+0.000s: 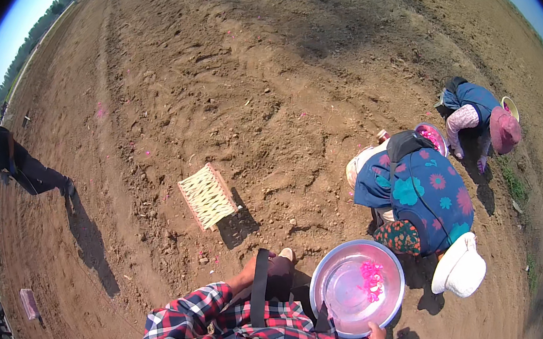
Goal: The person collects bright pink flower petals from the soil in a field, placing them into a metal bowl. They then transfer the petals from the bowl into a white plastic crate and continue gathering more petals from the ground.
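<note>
The right hand (376, 337) is at the near edge of a big silver bowl (337, 277), with its fingers bent in and its thumb by the rim, so it has hold of the bowl. The bowl is in front of the person, a bit to the right, and it tips a little toward the camera. A small heap of bright pink bits (371, 281) sits inside it, on the right side. The left hand (249, 273) is by a black strap (261, 291), which runs across it and hides some of the fingers, so I cannot tell how open it is or if it grips the strap. The person wears a red, white and dark checked shirt (191, 338). Ahead, a little stool (208, 197) with a woven top stands on the brown dirt (294, 132). Close by the bowl, on the right, a person in blue flowery clothes (429, 193) bends low in a white hat (459, 267). A smaller bowl (445, 149) with pink stuff in it is near that person. Farther off, someone in a pink hat (505, 130) bends down too. Far on the left, a person in dark clothes (28, 167) stands on the dirt.
</note>
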